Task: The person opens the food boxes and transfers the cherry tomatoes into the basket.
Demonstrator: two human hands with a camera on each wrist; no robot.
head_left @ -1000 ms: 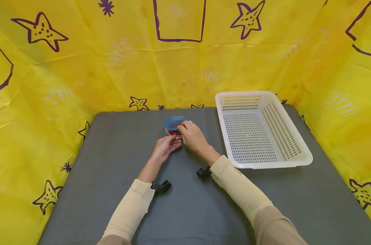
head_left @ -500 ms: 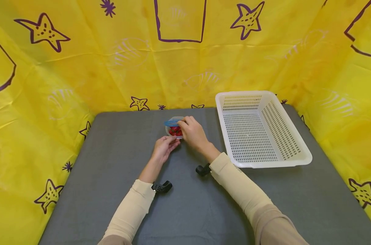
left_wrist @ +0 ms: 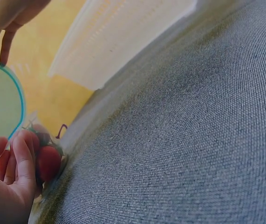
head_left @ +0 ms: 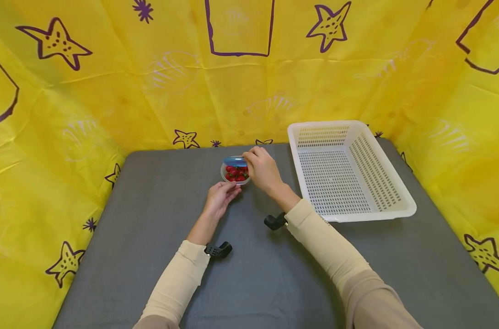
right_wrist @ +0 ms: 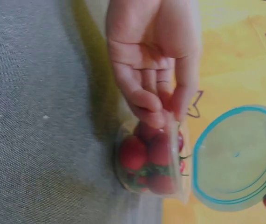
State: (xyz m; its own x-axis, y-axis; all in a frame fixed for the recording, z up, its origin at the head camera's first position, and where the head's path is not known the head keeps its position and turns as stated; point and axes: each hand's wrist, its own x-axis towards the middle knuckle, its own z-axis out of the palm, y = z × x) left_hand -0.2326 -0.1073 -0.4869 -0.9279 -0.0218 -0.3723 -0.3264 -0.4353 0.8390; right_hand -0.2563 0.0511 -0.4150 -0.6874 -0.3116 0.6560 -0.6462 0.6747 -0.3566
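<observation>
A small clear plastic container (head_left: 223, 173) stands on the table with several cherry tomatoes (head_left: 235, 173) inside, some with green stems. My left hand (head_left: 220, 198) pinches its near rim between thumb and fingers, as the right wrist view shows at the container wall (right_wrist: 183, 186). Above the container's far part is a clear lid (head_left: 234, 161) with a blue edge, off the rim and tilted up. My right hand (head_left: 265, 171) holds the lid by its right end. In the left wrist view, the fingertips of the right hand (left_wrist: 11, 23) grip the lid edge.
To the right stands a large white perforated basket (head_left: 340, 183), with nothing seen in it. A grey cloth (head_left: 150, 205) covers the table. Yellow patterned curtains (head_left: 233, 100) close off the back and both sides.
The right hand has lifted the lid off the container and tilted it steeply, moving it slightly back and right. More of the tomatoes show now. The left hand stays at the rim.
</observation>
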